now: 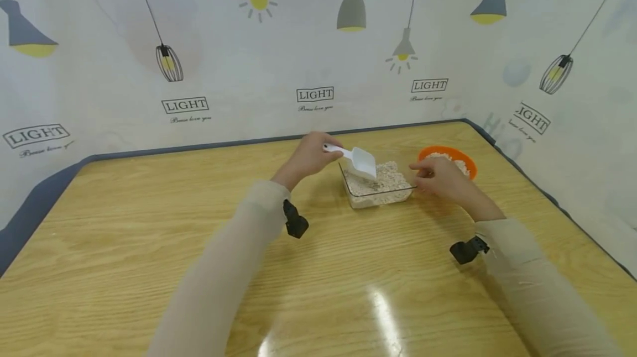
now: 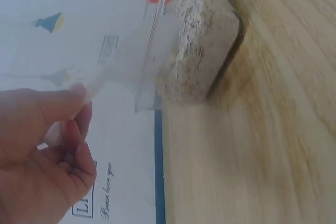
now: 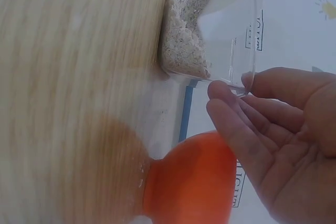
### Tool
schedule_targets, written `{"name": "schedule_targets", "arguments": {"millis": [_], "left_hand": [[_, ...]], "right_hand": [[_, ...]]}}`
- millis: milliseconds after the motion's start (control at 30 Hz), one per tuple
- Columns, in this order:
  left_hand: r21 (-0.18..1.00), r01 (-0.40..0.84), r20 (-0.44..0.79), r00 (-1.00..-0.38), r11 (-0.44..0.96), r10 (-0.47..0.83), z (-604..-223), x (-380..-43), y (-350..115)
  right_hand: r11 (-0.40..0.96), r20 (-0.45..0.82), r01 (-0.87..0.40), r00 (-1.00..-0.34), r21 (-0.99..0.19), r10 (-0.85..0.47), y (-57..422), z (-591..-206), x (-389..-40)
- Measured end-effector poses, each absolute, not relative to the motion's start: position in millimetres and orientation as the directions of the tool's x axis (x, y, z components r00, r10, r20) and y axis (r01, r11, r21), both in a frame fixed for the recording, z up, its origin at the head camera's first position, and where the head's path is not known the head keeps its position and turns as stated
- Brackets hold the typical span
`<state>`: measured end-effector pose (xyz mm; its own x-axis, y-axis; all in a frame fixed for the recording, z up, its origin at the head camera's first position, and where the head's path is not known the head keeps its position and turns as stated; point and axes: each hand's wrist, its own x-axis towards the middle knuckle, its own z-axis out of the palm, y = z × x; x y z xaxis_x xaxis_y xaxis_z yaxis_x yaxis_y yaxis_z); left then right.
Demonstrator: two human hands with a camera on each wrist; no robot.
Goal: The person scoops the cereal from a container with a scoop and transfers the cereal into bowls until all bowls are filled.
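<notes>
My left hand (image 1: pixel 309 155) pinches the handle of a white scoop (image 1: pixel 363 162) between thumb and fingers. The scoop's head tilts down into a clear rectangular container (image 1: pixel 359 202), over pale flakes like oats (image 1: pixel 390 177) heaped inside. At the container's right corner, my right hand (image 1: pixel 445 180) grips the rim between thumb and fingertips, as the right wrist view shows. Behind that hand stands an orange bowl (image 3: pixel 194 179) with similar flakes in it, partly hidden in the head view. In the left wrist view the scoop looks blurred and pale against the wall.
A wood-grain table (image 1: pixel 149 246) carries everything, with a dark blue edge strip (image 1: pixel 199 146) along its back and sides. Behind it hangs a pale backdrop (image 1: pixel 249 69) printed with lamps. Black wrist cameras (image 1: pixel 296 221) sit on both sleeves.
</notes>
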<state>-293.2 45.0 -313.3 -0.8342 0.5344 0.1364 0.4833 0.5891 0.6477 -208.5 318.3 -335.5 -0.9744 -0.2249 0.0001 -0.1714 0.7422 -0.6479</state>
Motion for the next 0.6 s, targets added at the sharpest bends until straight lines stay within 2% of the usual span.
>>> {"name": "schedule_targets", "arguments": {"millis": [333, 500, 600], "left_hand": [[0.621, 0.367, 0.057, -0.902, 0.692, 0.427, -307.3, -281.3, 67.7], [0.589, 0.372, 0.04, -0.901, 0.718, 0.433, -305.4, -283.4, 76.3], [0.608, 0.375, 0.031, -0.892, 0.7, 0.451, -308.1, -286.9, 79.2]], "right_hand": [[0.716, -0.007, -0.173, -0.97, -0.676, -0.241, 322.0, -338.9, -210.1], [0.725, 0.001, -0.181, -0.971, -0.665, -0.241, 322.9, -339.8, -209.5], [0.727, 0.01, -0.194, -0.969, -0.658, -0.249, 323.1, -340.1, -209.5]]}}
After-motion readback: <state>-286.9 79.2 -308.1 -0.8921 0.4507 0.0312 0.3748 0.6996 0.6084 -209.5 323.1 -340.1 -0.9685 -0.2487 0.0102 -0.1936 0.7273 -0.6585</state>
